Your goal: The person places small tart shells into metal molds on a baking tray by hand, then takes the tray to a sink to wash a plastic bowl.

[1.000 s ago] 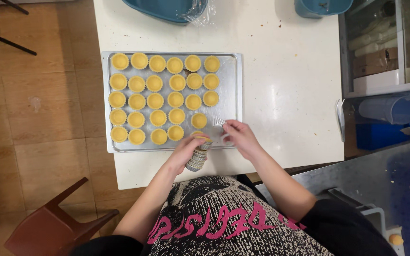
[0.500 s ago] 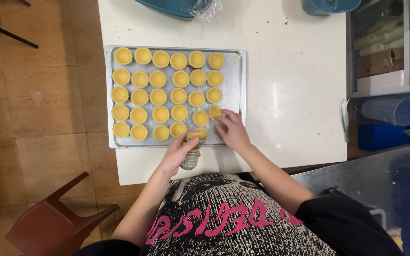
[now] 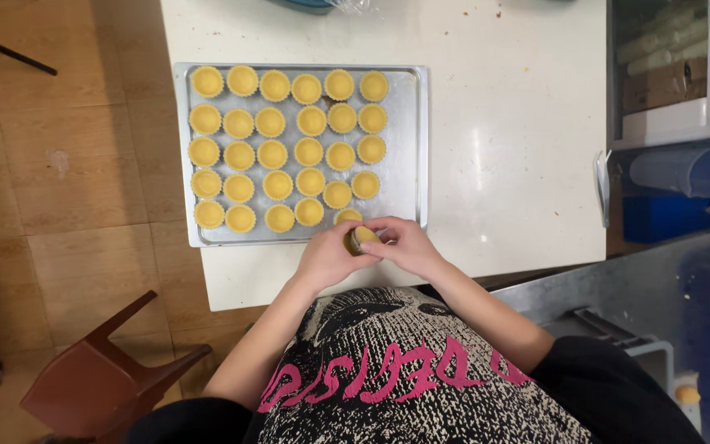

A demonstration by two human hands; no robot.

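A metal baking tray (image 3: 408,148) lies on the white table (image 3: 519,164), filled with several rows of small yellow tart shells (image 3: 289,152). At the tray's near edge my left hand (image 3: 326,256) and my right hand (image 3: 404,242) meet around one small tart shell in a metal cup (image 3: 362,238). Both hands grip it, with the fingers closed on its rim. Another shell (image 3: 348,216) sits just beyond my fingers in the tray's front row.
A brown wooden chair (image 3: 100,374) stands on the wood floor at the lower left. A blue container (image 3: 314,5) shows at the table's far edge. Right of the table are shelves, a clear plastic jug (image 3: 684,168) and a grey metal surface (image 3: 667,288).
My right hand came back from the tray's right side to meet the left hand. Both now hold the cup together at the tray's near edge. The camera view shifted.
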